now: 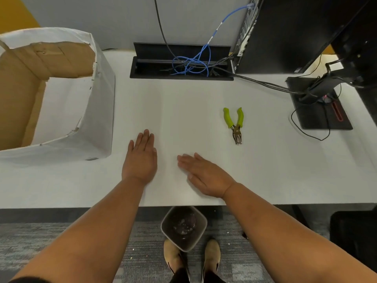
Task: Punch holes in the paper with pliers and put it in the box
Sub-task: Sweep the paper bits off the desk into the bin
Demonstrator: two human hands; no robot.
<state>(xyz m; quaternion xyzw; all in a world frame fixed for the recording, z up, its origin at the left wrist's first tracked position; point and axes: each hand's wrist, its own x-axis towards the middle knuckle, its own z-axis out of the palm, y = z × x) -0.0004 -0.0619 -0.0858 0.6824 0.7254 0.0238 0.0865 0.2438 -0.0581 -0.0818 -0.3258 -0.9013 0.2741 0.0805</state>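
Observation:
A white sheet of paper lies flat in the middle of the desk, faint against the white top. My left hand rests palm down on its near left part, fingers together. My right hand lies flat on the near part of the sheet, fingers pointing left. Neither hand holds anything. The hole-punch pliers with lime-green handles lie on the desk to the right of the sheet, jaws toward me, about a hand's length beyond my right hand. The open cardboard box, covered in white paper, stands at the left.
A black cable tray with blue cables sits at the back of the desk. A black computer tower and a monitor stand base with cables occupy the right. A grey waste bin stands on the floor below the desk edge, by my shoes.

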